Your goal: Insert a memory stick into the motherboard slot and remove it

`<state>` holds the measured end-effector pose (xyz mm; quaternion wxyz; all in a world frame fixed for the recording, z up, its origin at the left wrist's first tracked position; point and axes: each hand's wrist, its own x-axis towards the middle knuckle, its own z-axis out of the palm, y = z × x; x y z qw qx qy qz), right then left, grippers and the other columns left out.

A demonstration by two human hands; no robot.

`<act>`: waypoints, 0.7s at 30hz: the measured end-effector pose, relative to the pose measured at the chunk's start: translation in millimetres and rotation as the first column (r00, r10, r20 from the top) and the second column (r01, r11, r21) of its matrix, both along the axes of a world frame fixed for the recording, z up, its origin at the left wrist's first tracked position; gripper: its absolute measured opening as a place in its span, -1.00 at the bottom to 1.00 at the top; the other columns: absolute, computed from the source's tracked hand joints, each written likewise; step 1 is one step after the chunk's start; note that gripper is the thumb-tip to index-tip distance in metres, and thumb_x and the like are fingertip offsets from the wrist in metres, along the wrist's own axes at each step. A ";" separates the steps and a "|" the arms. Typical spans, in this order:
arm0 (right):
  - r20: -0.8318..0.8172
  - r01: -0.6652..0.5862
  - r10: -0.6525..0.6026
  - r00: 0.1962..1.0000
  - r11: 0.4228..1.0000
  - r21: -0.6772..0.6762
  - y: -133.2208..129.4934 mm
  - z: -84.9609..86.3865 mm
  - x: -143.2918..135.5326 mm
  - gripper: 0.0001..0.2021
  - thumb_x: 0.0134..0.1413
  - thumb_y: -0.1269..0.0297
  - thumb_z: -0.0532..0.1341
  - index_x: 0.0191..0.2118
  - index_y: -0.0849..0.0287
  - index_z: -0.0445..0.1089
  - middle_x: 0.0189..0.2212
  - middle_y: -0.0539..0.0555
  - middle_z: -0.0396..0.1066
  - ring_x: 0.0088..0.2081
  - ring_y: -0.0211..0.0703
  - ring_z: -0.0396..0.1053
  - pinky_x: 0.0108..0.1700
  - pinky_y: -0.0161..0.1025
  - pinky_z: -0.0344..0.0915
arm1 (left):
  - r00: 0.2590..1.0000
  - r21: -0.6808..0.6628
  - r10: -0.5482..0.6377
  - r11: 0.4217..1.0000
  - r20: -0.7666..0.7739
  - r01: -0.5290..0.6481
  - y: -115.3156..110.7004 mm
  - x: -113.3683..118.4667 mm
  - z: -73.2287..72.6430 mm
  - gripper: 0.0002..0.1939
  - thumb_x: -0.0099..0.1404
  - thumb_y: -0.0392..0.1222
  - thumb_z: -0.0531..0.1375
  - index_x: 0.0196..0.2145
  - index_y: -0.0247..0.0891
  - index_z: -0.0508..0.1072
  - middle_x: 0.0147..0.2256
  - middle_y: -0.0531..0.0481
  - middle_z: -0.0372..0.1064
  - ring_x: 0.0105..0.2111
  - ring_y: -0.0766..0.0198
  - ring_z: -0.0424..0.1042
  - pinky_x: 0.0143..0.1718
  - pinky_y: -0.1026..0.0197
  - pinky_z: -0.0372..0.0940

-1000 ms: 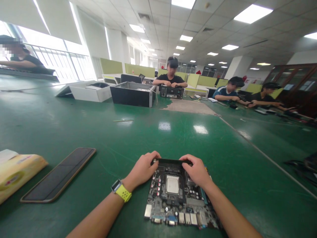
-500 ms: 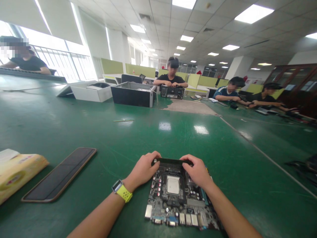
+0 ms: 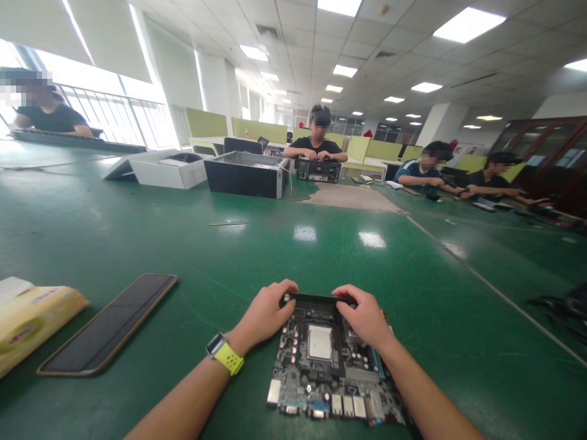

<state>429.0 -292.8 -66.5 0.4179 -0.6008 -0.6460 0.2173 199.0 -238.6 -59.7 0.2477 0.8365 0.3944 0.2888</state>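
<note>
A motherboard (image 3: 316,373) lies flat on the green table, its row of ports toward me and a silvery processor (image 3: 320,342) in its socket. At the board's far edge a dark RAM stick (image 3: 316,299) stands upright along the memory slots. My left hand (image 3: 270,311) pinches the stick's left end between thumb and fingers. On its right end, the thumb and fingers of my right hand (image 3: 364,311) are closed the same way. Whether the stick is fully seated in a slot cannot be made out. My right hand and forearm cover part of the board's right side.
To the left lie a phone (image 3: 110,324) and a yellow tissue pack (image 3: 36,321). A thin stick-like object (image 3: 228,223) rests farther off. Beyond are a dark open computer case (image 3: 245,180) and a white box (image 3: 172,171). Several people sit around the table, one behind another unit (image 3: 318,170).
Both my hands keep their hold on the RAM stick, with hardly any movement. At far left, a person's long dark panel has tilted and shifted right.
</note>
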 end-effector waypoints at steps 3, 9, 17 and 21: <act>-0.006 0.003 -0.003 1.000 1.000 -0.006 1.0 -2.4 -0.1 -0.78 -0.11 0.38 0.14 -0.27 0.17 0.43 -0.33 0.06 0.48 -0.24 -0.12 0.41 -0.10 -0.18 0.31 | 1.000 -0.012 -0.012 1.000 0.014 0.012 1.1 -0.6 -3.2 -0.70 0.18 -0.28 0.09 -0.10 -0.16 0.36 -0.18 0.00 0.46 -0.15 0.18 0.41 -0.05 0.13 0.25; 0.119 0.038 -0.059 0.991 0.984 0.173 -12.1 26.8 -2.7 -0.66 -0.03 0.24 0.20 -0.07 0.14 0.35 -0.10 0.13 0.40 -0.04 -0.02 0.31 0.04 -0.05 0.23 | 0.998 -0.013 0.026 1.000 0.054 -0.025 -0.2 -1.4 -0.8 -0.56 0.23 -0.14 0.13 0.07 -0.18 0.25 -0.07 -0.08 0.41 -0.07 0.14 0.38 0.01 0.05 0.23; 0.475 -0.306 0.237 0.847 0.949 0.073 -74.0 13.5 -85.7 -0.47 -0.03 0.05 0.24 0.12 -0.03 0.28 0.10 0.16 0.30 0.11 0.32 0.19 0.10 0.27 0.10 | 0.936 0.060 0.237 0.964 0.261 -0.261 6.8 -5.8 9.1 -0.65 0.32 -0.03 0.03 0.00 -0.22 0.27 -0.14 -0.09 0.41 -0.13 0.19 0.39 -0.02 0.06 0.25; 0.538 -0.196 0.120 0.834 0.977 0.086 -74.3 -32.8 -128.4 -0.57 0.11 0.14 0.16 0.12 -0.26 0.23 0.20 0.07 0.16 0.18 0.44 0.05 0.06 0.47 -0.01 | 0.917 0.057 0.281 0.949 0.283 -0.308 10.9 -9.0 7.8 -0.66 0.33 -0.02 0.01 -0.01 -0.21 0.27 -0.20 -0.05 0.43 -0.17 0.21 0.41 -0.07 0.10 0.27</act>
